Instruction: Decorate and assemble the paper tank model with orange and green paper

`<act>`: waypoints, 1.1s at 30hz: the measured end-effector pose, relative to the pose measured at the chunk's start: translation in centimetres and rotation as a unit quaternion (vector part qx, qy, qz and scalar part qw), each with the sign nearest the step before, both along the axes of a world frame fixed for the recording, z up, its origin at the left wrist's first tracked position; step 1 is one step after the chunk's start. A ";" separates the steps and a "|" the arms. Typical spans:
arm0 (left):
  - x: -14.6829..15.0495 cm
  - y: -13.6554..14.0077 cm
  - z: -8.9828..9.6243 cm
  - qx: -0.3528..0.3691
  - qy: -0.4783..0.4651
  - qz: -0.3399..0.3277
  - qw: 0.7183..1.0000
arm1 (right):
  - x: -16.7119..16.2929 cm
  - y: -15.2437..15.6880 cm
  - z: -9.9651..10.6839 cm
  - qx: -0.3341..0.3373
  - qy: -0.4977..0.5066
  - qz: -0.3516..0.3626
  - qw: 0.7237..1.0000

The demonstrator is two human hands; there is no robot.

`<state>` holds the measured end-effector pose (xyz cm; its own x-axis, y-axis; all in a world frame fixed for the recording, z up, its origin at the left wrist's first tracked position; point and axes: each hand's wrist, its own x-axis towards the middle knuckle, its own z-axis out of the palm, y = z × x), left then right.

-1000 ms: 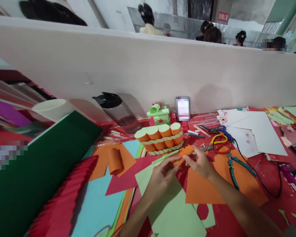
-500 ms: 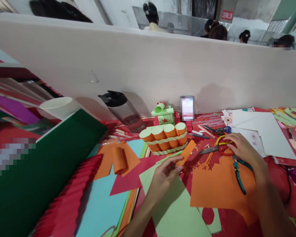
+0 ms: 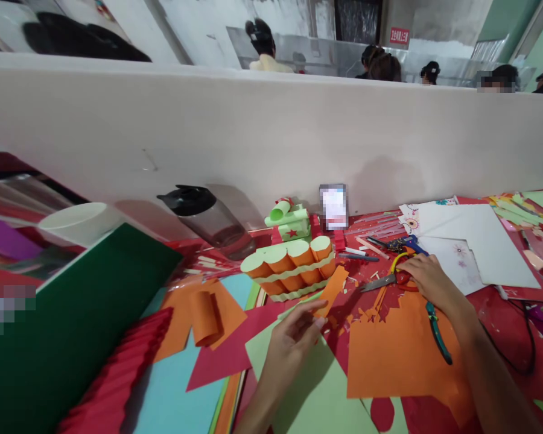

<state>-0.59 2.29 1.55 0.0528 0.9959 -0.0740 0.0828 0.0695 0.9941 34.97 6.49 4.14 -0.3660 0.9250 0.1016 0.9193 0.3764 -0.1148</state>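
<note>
Nearest, the left hand (image 3: 292,337) pinches one orange paper strip (image 3: 331,290) at its near end, the strip's long axis slanting up and away to the right toward the paper tank model (image 3: 289,260). Farther right, the right hand (image 3: 428,278) rests on one pair of scissors (image 3: 391,278) lying on the bench (image 3: 502,319), blades pointing left; whether that grip has closed cannot be told.

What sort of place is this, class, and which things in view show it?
Probably a shared paper-craft workshop. The table is strewn with coloured paper, a paper tank and scissors; beyond a partition, other people sit at work.
</note>
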 end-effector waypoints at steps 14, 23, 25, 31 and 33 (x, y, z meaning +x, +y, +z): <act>-0.9 0.3 1.7 0.027 -0.003 0.021 0.999 | 2.4 -0.6 1.7 0.063 0.129 0.022 0.989; -0.5 0.1 1.7 0.030 -0.006 0.041 0.999 | 2.8 -1.7 3.1 0.181 0.218 -0.028 0.959; -0.6 0.1 1.6 0.025 -0.008 0.036 0.999 | 2.9 -2.0 3.1 0.172 0.265 -0.045 0.948; -1.3 0.4 2.1 0.051 -0.006 0.057 0.997 | 1.9 -2.9 3.5 0.031 0.494 -0.068 0.866; -1.4 0.7 2.9 0.065 0.001 0.069 0.995 | 0.7 -3.2 4.0 -0.059 0.560 -0.068 0.823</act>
